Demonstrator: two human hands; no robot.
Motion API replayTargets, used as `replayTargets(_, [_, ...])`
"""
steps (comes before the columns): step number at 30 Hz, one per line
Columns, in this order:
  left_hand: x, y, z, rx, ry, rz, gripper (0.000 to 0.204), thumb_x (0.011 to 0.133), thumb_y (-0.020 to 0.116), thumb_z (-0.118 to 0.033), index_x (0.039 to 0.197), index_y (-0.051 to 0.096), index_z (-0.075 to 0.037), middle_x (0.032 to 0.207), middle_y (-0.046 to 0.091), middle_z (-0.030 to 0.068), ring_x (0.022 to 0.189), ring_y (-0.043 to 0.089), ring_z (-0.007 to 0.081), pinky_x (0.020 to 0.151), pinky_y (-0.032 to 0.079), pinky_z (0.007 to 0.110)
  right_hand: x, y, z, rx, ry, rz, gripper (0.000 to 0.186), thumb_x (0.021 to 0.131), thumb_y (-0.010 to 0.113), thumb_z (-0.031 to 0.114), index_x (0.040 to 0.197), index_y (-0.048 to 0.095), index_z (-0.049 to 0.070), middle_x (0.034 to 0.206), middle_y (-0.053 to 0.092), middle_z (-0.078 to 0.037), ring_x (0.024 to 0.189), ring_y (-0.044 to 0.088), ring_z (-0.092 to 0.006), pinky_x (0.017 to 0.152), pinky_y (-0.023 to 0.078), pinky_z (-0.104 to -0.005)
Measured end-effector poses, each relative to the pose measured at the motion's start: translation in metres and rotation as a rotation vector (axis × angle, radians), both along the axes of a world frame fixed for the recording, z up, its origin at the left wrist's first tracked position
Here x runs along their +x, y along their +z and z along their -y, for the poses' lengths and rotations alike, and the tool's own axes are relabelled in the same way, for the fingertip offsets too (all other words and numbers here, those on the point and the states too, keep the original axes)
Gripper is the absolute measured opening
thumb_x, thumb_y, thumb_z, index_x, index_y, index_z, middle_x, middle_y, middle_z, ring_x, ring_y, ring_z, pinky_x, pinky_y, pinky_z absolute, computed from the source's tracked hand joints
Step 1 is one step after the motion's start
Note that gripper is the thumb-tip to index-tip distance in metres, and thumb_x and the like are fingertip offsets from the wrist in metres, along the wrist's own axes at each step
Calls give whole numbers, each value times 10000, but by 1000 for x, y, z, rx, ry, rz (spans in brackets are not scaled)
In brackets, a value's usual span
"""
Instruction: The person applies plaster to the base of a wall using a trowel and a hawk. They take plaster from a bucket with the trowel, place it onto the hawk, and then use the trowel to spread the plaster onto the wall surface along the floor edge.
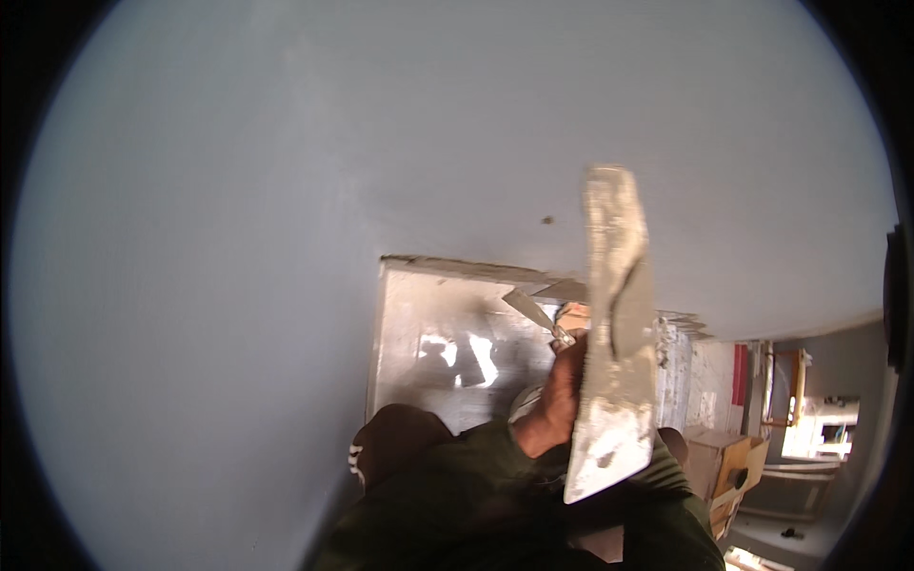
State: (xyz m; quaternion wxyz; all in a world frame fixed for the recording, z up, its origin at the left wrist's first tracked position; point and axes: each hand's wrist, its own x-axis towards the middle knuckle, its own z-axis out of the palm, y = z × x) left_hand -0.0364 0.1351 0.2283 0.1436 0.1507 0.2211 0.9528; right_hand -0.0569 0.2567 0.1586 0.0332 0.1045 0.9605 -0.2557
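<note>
My left hand is closed, with its fingers partly hidden, round what looks like the handle of a small trowel. The thin blade of this tool points up and to the left. Close to the camera stands a long flat plastering blade, upright and smeared with pale plaster. It covers part of my left hand and whatever lies behind it. How the blade is held is hidden, and no part of my right hand shows. Ahead rises a smooth grey wall with a small dark spot.
Below the wall's rough lower edge lies a glossy pale surface with bright reflections. My bent knee is beside it. At the right are a cardboard box and a wooden frame.
</note>
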Motion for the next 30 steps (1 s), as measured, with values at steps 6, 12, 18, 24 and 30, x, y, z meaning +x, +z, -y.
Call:
replayTargets(6, [-14,-2,16,-280,221,-41,285,872,527,-150,1102,515,18,963,616,77,842,598,153,742,497,294,49,48,-94,-171,38,-275,201,751,646,83,933,626,0,782,605,-142,682,567,-202,635,454,-322])
replayTargets(12, [-24,-6,19,-400,159,24,297,845,574,-133,1100,521,9,978,620,84,860,596,143,741,497,292,95,106,-97,-207,-27,-381,233,720,661,60,942,631,-5,769,602,-135,675,571,-201,608,451,-310])
replayTargets(18, [-32,-7,19,-885,411,-392,366,811,635,-193,1095,519,7,1021,600,130,909,606,221,759,490,339,88,112,-64,-183,132,-559,276,705,663,43,977,626,13,776,606,-119,645,584,-215,583,462,-309])
replayTargets(24, [-38,-7,20,-1166,568,-665,296,719,595,-48,1008,576,14,928,583,183,781,546,356,674,460,397,81,98,-51,-199,80,-596,312,705,656,30,1012,610,-2,795,613,-118,688,575,-241,632,457,-318])
replayTargets(30, [-42,-6,24,-1282,609,-870,387,623,484,91,996,576,40,928,578,164,775,523,329,697,454,383,79,91,-55,-226,61,-635,355,710,648,30,1059,597,-9,805,611,-121,697,577,-235,647,461,-324])
